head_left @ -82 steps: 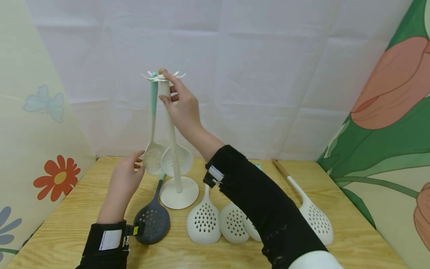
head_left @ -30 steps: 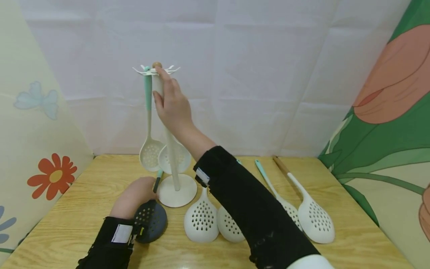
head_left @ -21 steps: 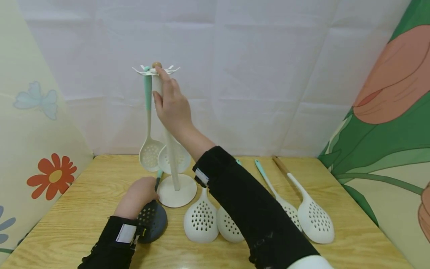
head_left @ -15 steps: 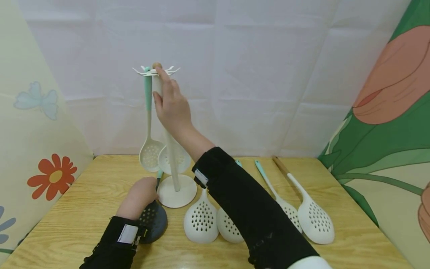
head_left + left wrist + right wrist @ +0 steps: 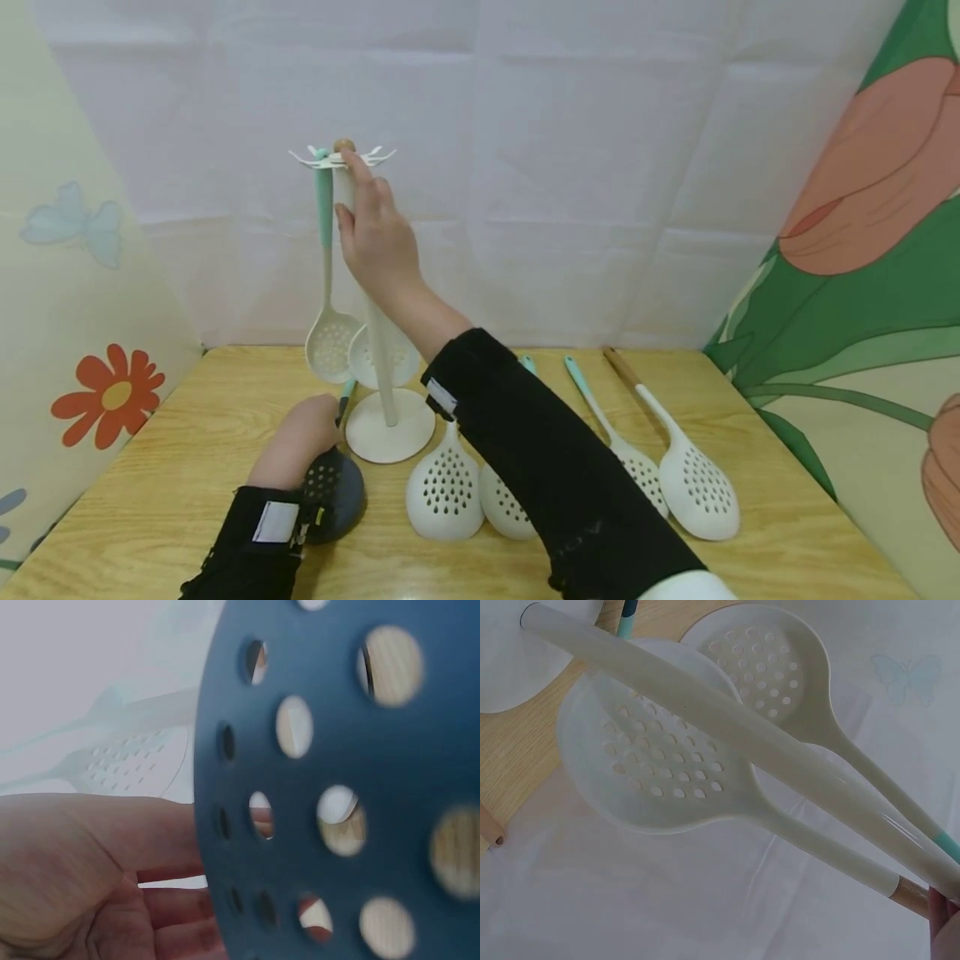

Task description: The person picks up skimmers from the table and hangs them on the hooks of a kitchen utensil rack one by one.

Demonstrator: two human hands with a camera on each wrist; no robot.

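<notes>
Right hand (image 5: 378,242) is gripping the stand (image 5: 377,333) pole just below the top hooks, fingers curled round it. Two white skimmers (image 5: 682,761) are hanging from the hooks, far left on the tabletop (image 5: 787,533). Left hand (image 5: 300,437) is curling on the dark skimmer (image 5: 333,496) handle, its bowl lying near left of the stand base. Four more white skimmers (image 5: 444,496) are lying to the right.
</notes>
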